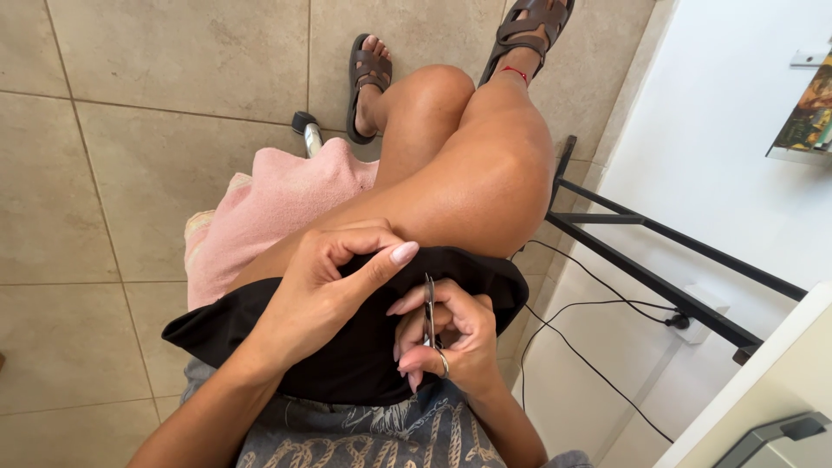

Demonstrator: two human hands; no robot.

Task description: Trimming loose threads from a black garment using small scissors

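A piece of black fabric [347,347] lies across my lap, over my crossed bare legs. My left hand [334,282] pinches the upper edge of this fabric between thumb and fingers. My right hand [446,338] sits just to the right and holds small metal scissors [428,308] upright, fingers through the handles, blades pointing up at the fabric's edge. Whether the blades are open or closed I cannot tell.
A pink towel [260,217] covers the seat under my thigh. Tiled floor [130,130] lies on the left, my sandalled feet [368,74] ahead. A black metal frame [659,277] and cables [589,347] run along the white wall on the right.
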